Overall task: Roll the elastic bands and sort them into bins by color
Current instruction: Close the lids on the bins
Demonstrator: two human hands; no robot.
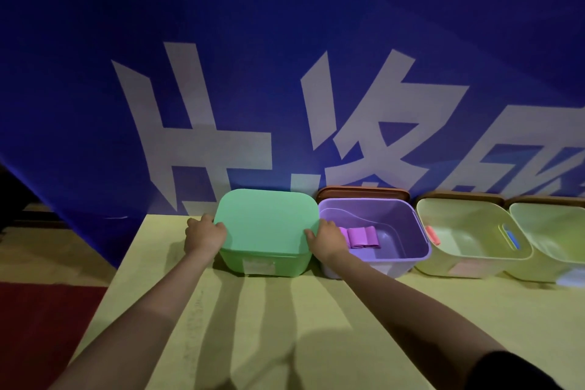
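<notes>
Your left hand [204,235] and right hand [326,239] grasp the square green plastic lid [267,220] on its green bin [266,264], while rolled purple elastic bands [362,237] already lie in the open purple plastic bin [411,258], so sorting looks nearly done.

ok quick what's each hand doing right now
Left hand: closed on the left edge of the green lid.
Right hand: closed on the lid's right edge, beside the purple bin.

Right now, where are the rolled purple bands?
In the head view, the rolled purple bands lie on the floor of the open purple bin, right of centre, just beyond the right hand gripping the green bin's lid.
</notes>
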